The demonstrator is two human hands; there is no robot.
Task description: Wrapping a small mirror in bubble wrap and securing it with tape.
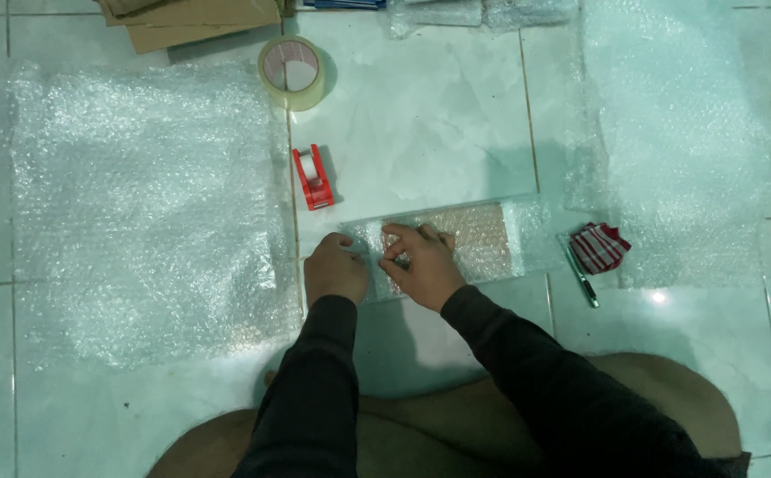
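A flat brown package wrapped in bubble wrap [483, 237] lies on the tiled floor in front of me. My left hand [334, 268] presses on the wrap's left end with its fingers curled. Beside it, my right hand [423, 263] rests on the package and pinches the wrap near its left part. A small red tape dispenser [313, 179] sits just beyond my left hand. Farther off stands a large roll of clear tape [292, 72].
A big sheet of bubble wrap [142, 208] is spread out on the left, and another sheet [682, 142] lies on the right. A red-and-white striped cloth [599, 246] and a pen [583, 276] lie right of the package. Cardboard pieces [186, 19] are stacked at the top.
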